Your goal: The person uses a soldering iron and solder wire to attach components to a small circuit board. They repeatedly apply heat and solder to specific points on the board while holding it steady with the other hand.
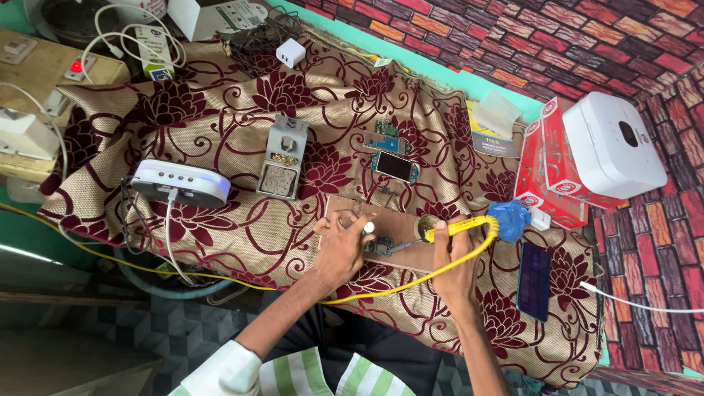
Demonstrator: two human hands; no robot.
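My right hand (451,265) grips a yellow-handled soldering iron (462,228), its metal tip pointing left onto a small green circuit board (379,248). That board lies on a brown wooden slab (400,222). My left hand (343,246) rests on the slab beside the board, fingers pinched on a small white-tipped object (368,228); what it is I cannot tell. A round tin (426,225) sits just above the iron's handle. The iron's yellow cord (396,288) loops under both wrists.
The table is draped in a gold cloth with maroon flowers (220,110). On it: a grey solder stand (283,157), a white device with buttons (181,182), phone parts (394,166), a dark phone (534,281), blue cloth (510,218), red boxes (546,172) and a white box (612,143).
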